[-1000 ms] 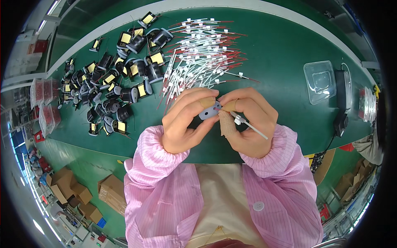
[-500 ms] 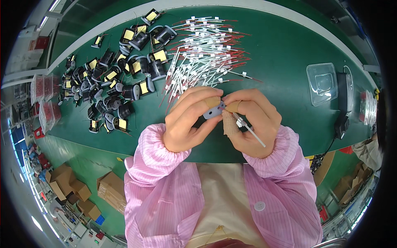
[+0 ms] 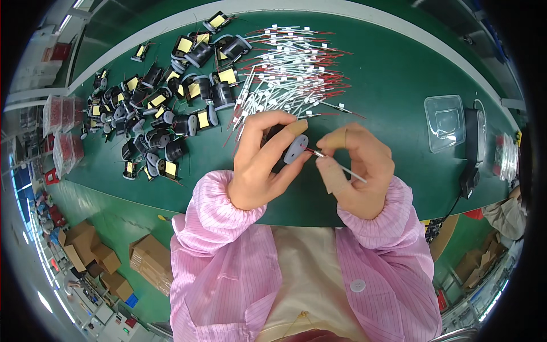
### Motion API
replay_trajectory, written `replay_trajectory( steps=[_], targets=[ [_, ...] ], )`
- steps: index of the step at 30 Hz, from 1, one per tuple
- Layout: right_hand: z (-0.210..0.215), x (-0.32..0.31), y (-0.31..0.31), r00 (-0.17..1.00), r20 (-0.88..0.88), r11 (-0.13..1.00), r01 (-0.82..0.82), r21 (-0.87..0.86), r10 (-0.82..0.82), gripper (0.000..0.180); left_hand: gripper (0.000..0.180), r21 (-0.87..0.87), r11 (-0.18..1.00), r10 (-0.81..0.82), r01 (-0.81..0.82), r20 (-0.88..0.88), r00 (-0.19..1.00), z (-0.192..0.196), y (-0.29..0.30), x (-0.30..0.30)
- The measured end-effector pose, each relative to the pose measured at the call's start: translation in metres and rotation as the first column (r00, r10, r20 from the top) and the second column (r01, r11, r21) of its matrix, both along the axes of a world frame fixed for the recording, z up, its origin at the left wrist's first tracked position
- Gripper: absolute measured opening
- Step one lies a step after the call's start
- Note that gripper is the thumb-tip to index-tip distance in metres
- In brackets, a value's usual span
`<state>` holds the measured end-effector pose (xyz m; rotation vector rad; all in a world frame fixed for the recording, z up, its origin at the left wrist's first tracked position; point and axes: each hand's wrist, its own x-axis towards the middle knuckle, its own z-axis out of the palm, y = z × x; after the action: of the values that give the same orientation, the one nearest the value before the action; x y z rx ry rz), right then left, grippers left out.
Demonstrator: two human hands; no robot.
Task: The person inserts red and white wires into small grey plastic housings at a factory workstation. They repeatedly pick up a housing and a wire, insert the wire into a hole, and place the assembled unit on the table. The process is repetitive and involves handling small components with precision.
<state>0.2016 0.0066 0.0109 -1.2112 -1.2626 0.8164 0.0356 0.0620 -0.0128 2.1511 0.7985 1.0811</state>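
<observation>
The spool (image 3: 296, 150) sits in the left hand (image 3: 256, 165), gripped between thumb and fingers above the table (image 3: 393, 80), its grey face toward the right hand (image 3: 367, 165), whose thumb and forefinger stand parted around the wire (image 3: 345, 169) (no pinch visible). Best, I judge, to keep the spool steady and the wire untugged. Half a second ago those fingertips were close against the face; now they stand back.

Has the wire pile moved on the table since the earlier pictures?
No. On the green table, the wire pile keeps its place just right of the black spools; both shift slightly together in view, likely from camera motion.
</observation>
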Motion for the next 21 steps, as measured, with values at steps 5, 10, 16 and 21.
replay_trajectory(
  steps=[5, 10, 16, 21],
  targets=[
    [-0.003, -0.003, 0.0, 0.997, 0.077, 0.999, 0.035, -0.037, -0.032, 0.011, 0.047, 0.05, 0.997, -0.056, 0.055, 0.01, 0.998, 0.0, 0.006, 0.001],
    [0.0, 0.0, 0.002, 0.989, 0.145, 0.982, 0.025, -0.189, 0.003, 0.009, 0.048, 0.01, 0.995, -0.104, 0.104, -0.014, 0.994, -0.009, 0.004, -0.003],
    [-0.003, 0.007, 0.006, 0.974, 0.196, 0.982, -0.077, -0.174, 0.111, 0.006, 0.053, -0.348, 0.907, -0.21, 0.237, 0.116, 0.971, -0.002, 0.009, -0.01],
    [0.003, 0.009, 0.007, 0.964, 0.176, 0.956, -0.151, -0.25, 0.199, 0.006, 0.056, -0.48, 0.833, -0.261, 0.274, 0.095, 0.961, -0.001, 0.013, -0.017]
  ],
)
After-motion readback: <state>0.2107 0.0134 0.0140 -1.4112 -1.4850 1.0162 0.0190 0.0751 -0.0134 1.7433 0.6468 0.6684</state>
